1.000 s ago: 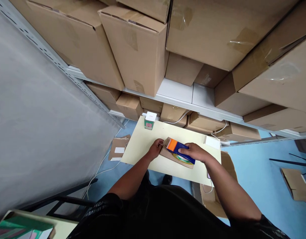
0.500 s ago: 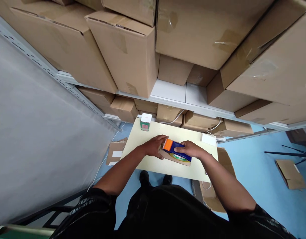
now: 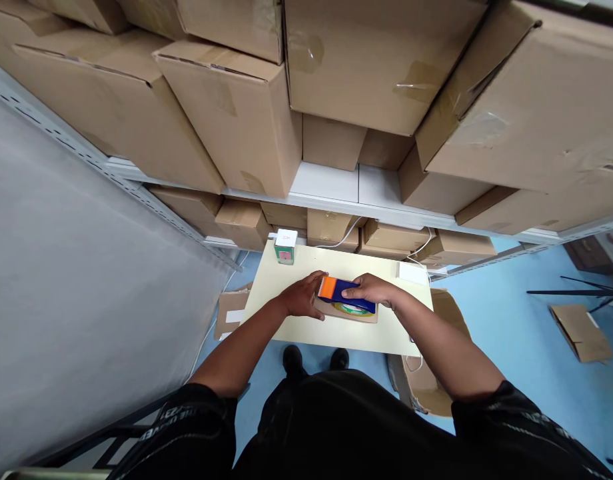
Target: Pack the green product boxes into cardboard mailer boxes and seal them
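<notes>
A small brown cardboard box (image 3: 357, 315) lies flat on a pale yellow table (image 3: 286, 320). My right hand (image 3: 374, 290) grips a blue and orange tape dispenser (image 3: 339, 291) with a green-cored roll and presses it on top of the box. At the box's left end, my left hand (image 3: 304, 297) rests with its fingers touching the cardboard beside the dispenser's orange end.
A small green and white box (image 3: 285, 245) stands at the table's far left corner, a white pad (image 3: 412, 273) at the far right. Shelves stacked with large cartons (image 3: 236, 113) rise just behind. Open cartons (image 3: 436, 393) and flattened cardboard (image 3: 581, 333) lie on the blue floor; a grey wall (image 3: 61, 267) stands at left.
My left hand slid from the box's left edge onto its top beside the dispenser. The dispenser and box now lie flatter on the table. My head has tilted upward a little.
</notes>
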Action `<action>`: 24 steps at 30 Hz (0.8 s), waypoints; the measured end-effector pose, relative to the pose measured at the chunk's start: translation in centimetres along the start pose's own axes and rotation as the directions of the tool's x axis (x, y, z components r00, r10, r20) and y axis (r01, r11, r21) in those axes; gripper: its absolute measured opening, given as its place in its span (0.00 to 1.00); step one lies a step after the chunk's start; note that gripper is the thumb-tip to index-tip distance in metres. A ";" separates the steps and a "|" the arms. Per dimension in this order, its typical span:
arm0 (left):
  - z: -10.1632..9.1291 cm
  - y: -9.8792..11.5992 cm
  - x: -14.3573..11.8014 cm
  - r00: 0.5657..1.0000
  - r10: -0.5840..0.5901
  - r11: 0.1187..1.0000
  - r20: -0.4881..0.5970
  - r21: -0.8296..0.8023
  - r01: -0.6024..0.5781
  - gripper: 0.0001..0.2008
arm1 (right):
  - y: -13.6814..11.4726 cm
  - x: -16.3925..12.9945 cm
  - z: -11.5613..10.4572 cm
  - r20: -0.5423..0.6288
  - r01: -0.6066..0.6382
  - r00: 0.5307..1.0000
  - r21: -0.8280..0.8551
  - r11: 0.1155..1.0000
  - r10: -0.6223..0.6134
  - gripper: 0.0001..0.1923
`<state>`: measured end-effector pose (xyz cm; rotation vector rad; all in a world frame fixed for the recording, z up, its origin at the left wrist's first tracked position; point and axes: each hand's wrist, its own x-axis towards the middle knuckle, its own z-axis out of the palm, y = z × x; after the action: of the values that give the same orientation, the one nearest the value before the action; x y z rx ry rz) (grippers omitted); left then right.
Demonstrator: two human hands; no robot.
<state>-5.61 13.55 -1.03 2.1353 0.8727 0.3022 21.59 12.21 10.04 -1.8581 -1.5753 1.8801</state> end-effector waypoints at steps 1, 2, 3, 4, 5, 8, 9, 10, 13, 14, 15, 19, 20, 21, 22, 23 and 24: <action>0.0 -0.1 0.1 1.000 -0.004 1.000 0.012 -0.003 0.004 0.65 | 0.2 0.2 0.0 -0.003 0.005 1.000 -0.005 1.000 -0.005 0.31; -0.1 -0.1 0.1 1.000 -0.008 1.000 0.013 -0.003 0.008 0.65 | 0.3 0.3 -0.1 -0.006 0.012 1.000 -0.014 1.000 -0.012 0.31; -0.1 -0.2 0.2 1.000 -0.010 1.000 0.003 -0.003 0.010 0.65 | 0.5 0.3 -0.2 -0.011 0.017 1.000 -0.028 0.999 -0.018 0.31; 0.0 -0.3 0.2 1.000 -0.011 1.000 -0.014 -0.003 0.011 0.65 | 0.6 0.2 -0.4 -0.020 0.020 1.000 -0.046 0.999 -0.021 0.31; 0.0 -0.3 0.3 0.999 -0.009 1.000 -0.031 -0.004 0.009 0.65 | 0.6 0.1 -0.6 -0.030 0.020 0.999 -0.068 0.997 -0.022 0.31; 0.3 -0.5 0.3 0.998 0.003 1.000 -0.056 -0.003 -0.004 0.65 | 0.6 -0.6 -1.2 -0.034 0.018 0.999 -0.132 0.991 -0.023 0.31; 0.4 -0.5 0.3 0.998 0.006 1.000 -0.055 0.001 -0.006 0.65 | 0.5 -0.9 -1.4 -0.031 0.019 0.999 -0.155 0.988 -0.024 0.31; 0.5 -0.5 0.3 0.999 0.006 1.000 -0.053 0.007 -0.006 0.65 | 0.5 -1.2 -1.6 -0.027 0.020 0.999 -0.178 0.984 -0.025 0.31; 0.7 -0.4 0.3 0.999 -0.006 1.000 -0.050 0.015 0.007 0.65 | 0.4 -1.7 -2.3 -0.019 0.015 1.000 -0.241 0.970 -0.020 0.31; 0.7 -0.4 0.3 0.999 -0.014 1.000 -0.050 0.014 0.014 0.65 | 0.5 -1.9 -2.5 -0.015 0.018 1.000 -0.256 0.967 -0.022 0.31; 0.7 -0.3 0.2 0.999 -0.022 1.000 -0.048 0.014 0.022 0.65 | 0.6 -2.1 -2.8 -0.011 0.023 1.000 -0.270 0.962 -0.027 0.31; 0.7 -0.2 0.1 0.998 -0.047 0.998 -0.047 0.033 0.049 0.65 | 1.5 -3.5 -4.4 -0.042 0.010 0.999 -0.334 0.942 -0.026 0.31; 0.7 -0.1 0.1 0.998 -0.049 0.998 -0.045 0.039 0.051 0.64 | 1.9 -3.8 -4.9 -0.061 -0.004 0.998 -0.341 0.940 -0.018 0.31; 0.7 -0.1 0.1 0.998 -0.051 0.998 -0.042 0.043 0.053 0.64 | 2.2 -4.2 -5.3 -0.078 -0.016 0.997 -0.340 0.940 -0.011 0.31; 0.7 0.0 0.1 0.998 -0.053 0.997 -0.038 0.046 0.054 0.64 | 2.7 -4.5 -5.7 -0.087 -0.024 0.996 -0.336 0.942 -0.006 0.31; 0.7 0.1 0.1 0.998 -0.053 0.997 -0.034 0.050 0.055 0.64 | 3.2 -4.8 -6.1 -0.089 -0.028 0.996 -0.330 0.944 -0.002 0.31; 0.6 0.1 0.1 0.998 -0.054 0.997 -0.032 0.055 0.056 0.64 | 3.7 -4.9 -6.4 -0.088 -0.031 0.996 -0.325 0.945 0.002 0.32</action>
<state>-5.20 13.20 -1.37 2.1585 0.9665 0.2862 30.01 11.00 12.69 -2.0487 -1.9443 1.5954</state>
